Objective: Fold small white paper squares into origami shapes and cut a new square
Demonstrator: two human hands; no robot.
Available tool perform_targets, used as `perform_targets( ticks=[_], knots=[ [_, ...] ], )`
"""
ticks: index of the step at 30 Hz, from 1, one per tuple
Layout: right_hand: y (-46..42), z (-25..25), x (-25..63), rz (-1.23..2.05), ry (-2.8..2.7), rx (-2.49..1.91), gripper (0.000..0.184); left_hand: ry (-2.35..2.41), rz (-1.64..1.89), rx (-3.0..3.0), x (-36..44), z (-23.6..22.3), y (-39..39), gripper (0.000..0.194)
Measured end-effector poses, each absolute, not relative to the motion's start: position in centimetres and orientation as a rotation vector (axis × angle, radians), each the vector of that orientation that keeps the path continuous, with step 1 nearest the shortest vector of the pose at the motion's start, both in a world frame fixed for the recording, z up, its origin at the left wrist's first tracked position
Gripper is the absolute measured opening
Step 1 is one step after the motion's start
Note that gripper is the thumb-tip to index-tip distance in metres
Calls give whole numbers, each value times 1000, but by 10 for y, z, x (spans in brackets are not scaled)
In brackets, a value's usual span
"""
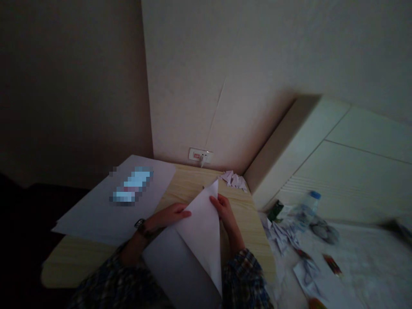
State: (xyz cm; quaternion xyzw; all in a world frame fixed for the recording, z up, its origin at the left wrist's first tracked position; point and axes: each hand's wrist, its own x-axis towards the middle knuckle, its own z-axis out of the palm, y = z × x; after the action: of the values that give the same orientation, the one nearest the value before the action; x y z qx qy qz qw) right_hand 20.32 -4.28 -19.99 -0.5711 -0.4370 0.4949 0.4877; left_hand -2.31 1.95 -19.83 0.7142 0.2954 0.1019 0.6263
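Observation:
A sheet of white paper [204,229], folded over on a slant into a pointed flap, is held up above the wooden table [180,189]. My left hand [174,213] pinches its left edge, thumb on top and the other fingers behind. On the right edge, below the pointed tip, my right hand [223,208] grips the paper with its thumb in front. The lower part of the sheet hangs down toward me, in shadow. A watch [140,224] is on my left wrist.
Large white sheets [96,214] lie at the table's left, with a blurred-out lit phone [131,185] on them. Folded paper pieces [234,180] sit at the back right, near a wall socket [200,155]. On the bed at right are a bottle [309,206] and crumpled papers [283,236].

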Motion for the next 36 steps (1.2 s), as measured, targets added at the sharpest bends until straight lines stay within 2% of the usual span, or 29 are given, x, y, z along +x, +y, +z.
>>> perform_targets(
  ticks=[24,32,36],
  knots=[
    [-37,-210,210,1052,-968,-1467,31,674,206,1620,-24,-197,18,32],
    [-37,-209,208,1021,-969,-1449,30,649,187,1597,-23,-187,13,45],
    [-36,-209,208,992,-964,-1456,30,623,157,1577,-21,-185,9,44]
  ],
)
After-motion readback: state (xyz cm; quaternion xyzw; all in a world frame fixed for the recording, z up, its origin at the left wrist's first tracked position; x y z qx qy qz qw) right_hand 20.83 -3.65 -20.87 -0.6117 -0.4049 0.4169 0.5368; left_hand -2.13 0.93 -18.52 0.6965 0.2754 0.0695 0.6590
